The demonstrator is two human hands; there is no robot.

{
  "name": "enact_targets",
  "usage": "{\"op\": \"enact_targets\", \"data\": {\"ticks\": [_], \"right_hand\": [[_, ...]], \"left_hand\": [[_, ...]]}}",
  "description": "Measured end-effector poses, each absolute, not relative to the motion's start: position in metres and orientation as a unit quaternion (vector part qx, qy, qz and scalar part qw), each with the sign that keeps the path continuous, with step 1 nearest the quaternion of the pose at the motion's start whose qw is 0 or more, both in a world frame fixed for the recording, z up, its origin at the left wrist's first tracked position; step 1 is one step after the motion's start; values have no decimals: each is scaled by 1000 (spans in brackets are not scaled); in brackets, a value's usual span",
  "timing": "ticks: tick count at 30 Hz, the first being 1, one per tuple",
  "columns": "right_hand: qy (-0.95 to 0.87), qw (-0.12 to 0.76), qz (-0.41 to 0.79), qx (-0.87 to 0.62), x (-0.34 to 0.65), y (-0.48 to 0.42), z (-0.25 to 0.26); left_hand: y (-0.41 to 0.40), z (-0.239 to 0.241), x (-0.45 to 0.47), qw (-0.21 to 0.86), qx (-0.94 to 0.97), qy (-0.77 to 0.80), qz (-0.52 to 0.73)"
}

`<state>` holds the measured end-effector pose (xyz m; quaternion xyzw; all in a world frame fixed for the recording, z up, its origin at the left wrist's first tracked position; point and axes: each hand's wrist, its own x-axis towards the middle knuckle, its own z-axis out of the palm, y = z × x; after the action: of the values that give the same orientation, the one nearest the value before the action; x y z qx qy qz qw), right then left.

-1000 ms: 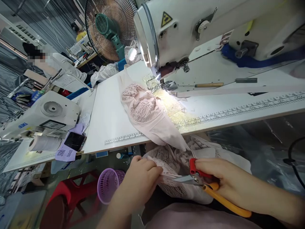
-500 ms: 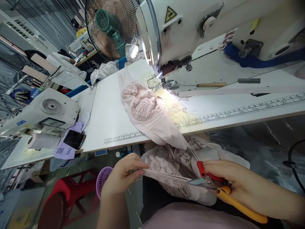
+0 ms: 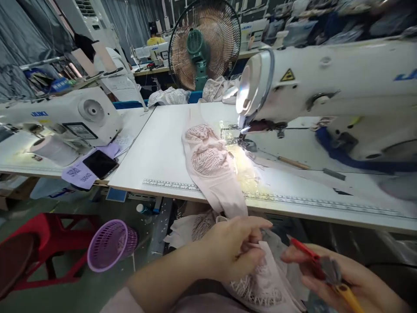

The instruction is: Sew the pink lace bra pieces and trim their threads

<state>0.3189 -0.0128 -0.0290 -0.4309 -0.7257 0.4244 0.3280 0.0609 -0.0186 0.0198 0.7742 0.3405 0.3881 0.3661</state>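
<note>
My left hand is closed on the edge of a pale pink lace bra that hangs over my lap, its index finger reaching out to the right. To the right, my right hand grips scissors with one red and one orange handle, held apart from the fabric. The scissors are slightly blurred, and their blades point back towards me. Another pink lace bra lies on the sewing table and drapes over its front edge. Where it meets the fabric in my lap is partly hidden behind my left hand.
A lit sewing machine stands over the table, with a wooden-handled tool beside its needle area. At left are a second machine, a thread cone and a phone. A purple basket and red stool stand below.
My view has lifted and turned. My left hand has moved right across the lap fabric, and the scissors have come away from the strip they were touching, now turned in my right hand.
</note>
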Motion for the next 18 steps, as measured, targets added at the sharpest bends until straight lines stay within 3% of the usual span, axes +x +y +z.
{"op": "enact_targets", "data": {"ticks": [5, 9, 14, 18], "right_hand": [[-715, 348, 455, -401, 290, -1, 9], [-730, 319, 486, -359, 276, 0, 15], [-758, 351, 436, -334, 277, 2, 11], [-778, 390, 378, -315, 275, 2, 15]], "left_hand": [[-19, 24, 79, 297, 798, 342, 397], [-21, 24, 84, 316, 785, 357, 396], [-23, 26, 81, 370, 743, 413, 374], [-25, 29, 80, 334, 757, 425, 367]]}}
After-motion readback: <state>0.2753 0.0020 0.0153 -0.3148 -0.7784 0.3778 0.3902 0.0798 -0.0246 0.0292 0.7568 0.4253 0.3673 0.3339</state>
